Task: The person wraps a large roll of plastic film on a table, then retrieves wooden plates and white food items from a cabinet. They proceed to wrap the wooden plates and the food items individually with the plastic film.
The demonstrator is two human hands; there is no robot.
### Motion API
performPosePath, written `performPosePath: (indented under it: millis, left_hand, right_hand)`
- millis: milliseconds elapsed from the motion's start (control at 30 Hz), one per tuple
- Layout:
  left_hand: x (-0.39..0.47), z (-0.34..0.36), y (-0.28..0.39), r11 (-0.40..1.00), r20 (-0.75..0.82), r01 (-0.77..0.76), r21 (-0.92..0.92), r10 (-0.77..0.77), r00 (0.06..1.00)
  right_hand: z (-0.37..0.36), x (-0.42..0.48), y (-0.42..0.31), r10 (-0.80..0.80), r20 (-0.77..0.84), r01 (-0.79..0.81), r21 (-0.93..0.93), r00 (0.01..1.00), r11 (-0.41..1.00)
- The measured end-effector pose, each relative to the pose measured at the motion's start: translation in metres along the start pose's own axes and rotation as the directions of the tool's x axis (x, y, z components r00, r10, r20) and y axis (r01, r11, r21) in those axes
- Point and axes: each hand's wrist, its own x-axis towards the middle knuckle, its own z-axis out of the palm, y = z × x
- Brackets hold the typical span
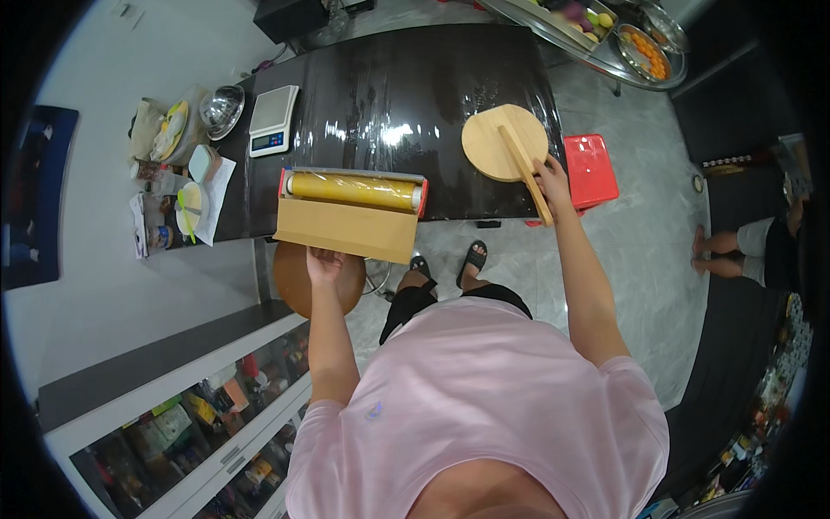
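A long cardboard box stands at the near edge of the dark table, its lid folded open towards me. Inside lies a yellowish roll of cling film on a white core. My left hand is at the lid's near edge, palm up, with its fingertips partly hidden under the cardboard. A round wooden board is at the table's right side, crossed by a long wooden bar whose end juts past the near edge. My right hand grips them at the board's right rim, beside the bar.
A digital kitchen scale sits at the table's left. Beyond it are a metal dome, jars and a bowl. A red stool and a brown round stool flank me. Another person's legs show far right.
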Motion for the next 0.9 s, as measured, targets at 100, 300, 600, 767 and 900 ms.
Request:
performPosePath:
  millis: [100, 300, 600, 767, 900]
  left_hand:
    - [0.014, 0.026, 0.010, 0.999, 0.034, 0.020, -0.025, -0.019, 0.999]
    - [0.080, -0.017, 0.029, 0.992, 0.276, -0.106, -0.070, 0.122, 0.953]
    - [0.188, -0.066, 0.069, 0.989, 0.036, -0.128, 0.078, 0.125, 0.991]
    - [0.191, -0.055, 0.123, 0.947, -0.216, -0.051, -0.318, -0.020, 0.976]
    - [0.186, -0.039, 0.142, 0.927, -0.257, -0.010, -0.374, -0.093, 0.962]
  right_hand:
    - [-0.024, 0.008, 0.007, 0.004, -0.118, -0.030, -0.215, 0.993, 0.976]
    - [0.030, -0.062, -0.057, -0.695, -0.053, 0.397, -0.789, 0.717, 0.469]
    - [0.115, -0.136, 0.130, 0.633, 0.113, -0.516, 0.696, 0.766, 0.499]
    - [0.165, -0.086, 0.117, 0.614, -0.034, -0.181, 0.942, 0.789, 0.284]
    - [0.170, -0.079, 0.108, 0.477, -0.081, -0.045, 0.968, 0.875, 0.246]
